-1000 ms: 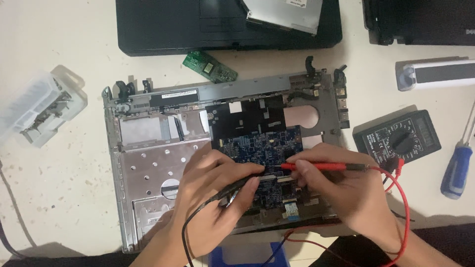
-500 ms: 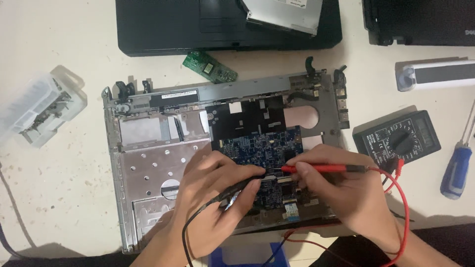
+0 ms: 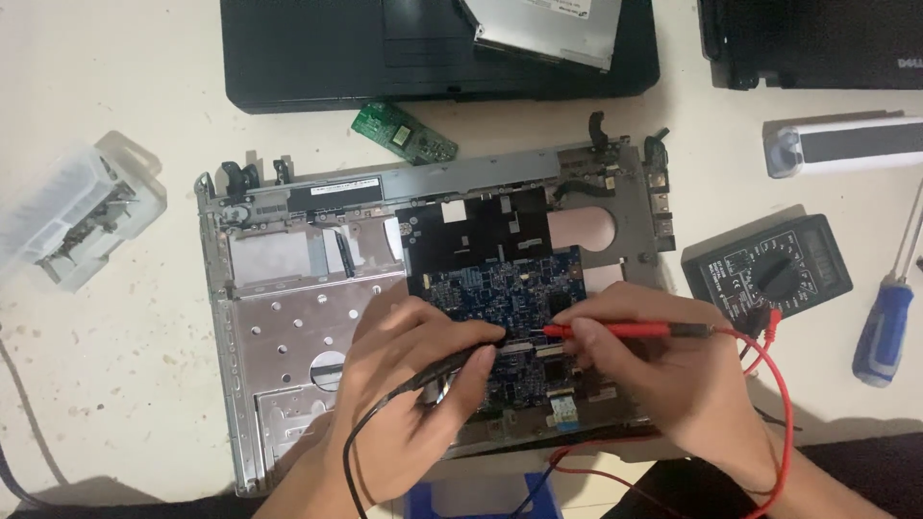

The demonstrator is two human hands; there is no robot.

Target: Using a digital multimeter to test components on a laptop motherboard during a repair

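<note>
A: How are the hands set?

B: The left hand (image 3: 413, 384) is curled tight around a black probe (image 3: 452, 362), fingers folded over the shaft, its tip down near the middle of the blue circuit board (image 3: 505, 288). A black lead (image 3: 351, 452) runs from it back toward the person.

A: And the other?

B: The right hand (image 3: 654, 370) pinches a red probe (image 3: 615, 330) between thumb and fingers, held nearly level, its point facing left and close to the black one's tip over the same board. A red lead (image 3: 784, 404) loops off its rear end.

A: Where is the board?

B: Seated in the right half of an opened silver laptop chassis (image 3: 288, 327), which lies flat on a pale table (image 3: 115, 384), directly under both hands.

A: What lies around it?

B: A dark multimeter (image 3: 769, 269) just right of the chassis, then a blue-handled screwdriver (image 3: 885, 327) farther right. A small green circuit strip (image 3: 404, 133) sits above the chassis, a black laptop shell (image 3: 317, 58) beyond that with a silver optical drive (image 3: 543, 27) on it. A clear plastic box (image 3: 72, 207) of small parts rests at the left, a white and grey block (image 3: 846, 144) at upper right
</note>
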